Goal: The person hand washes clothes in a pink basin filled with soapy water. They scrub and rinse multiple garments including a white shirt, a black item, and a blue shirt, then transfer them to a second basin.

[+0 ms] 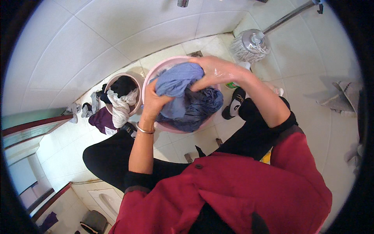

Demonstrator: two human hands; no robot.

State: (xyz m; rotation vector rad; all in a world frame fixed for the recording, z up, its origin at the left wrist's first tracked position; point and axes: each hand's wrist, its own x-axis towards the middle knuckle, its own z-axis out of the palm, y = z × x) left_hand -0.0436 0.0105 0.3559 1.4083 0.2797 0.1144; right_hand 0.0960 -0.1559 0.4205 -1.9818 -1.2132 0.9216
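Before me on the tiled floor stands a pink plastic basin (pixel 145 83) with wet laundry in it. My left hand (pixel 153 98) grips the near left side of a bunched light blue cloth (pixel 178 78). On its other side, my right hand (pixel 211 71) has its fingers and thumb around the same cloth, and the wrist looks wet. The bunch is held over the basin's upper part. Below it lies darker blue-grey wet fabric (pixel 194 111), heaped against the basin's right rim. A metal bangle (pixel 145 132) circles my left wrist.
A smaller pink bucket (pixel 139 108) left of the basin holds black and white clothes. Purple cloth (pixel 102 121) and several socks (pixel 95 102) lie on the floor beside it. A string mop (pixel 250 48) leans at the back right. A squat toilet (pixel 106 200) is at lower left.
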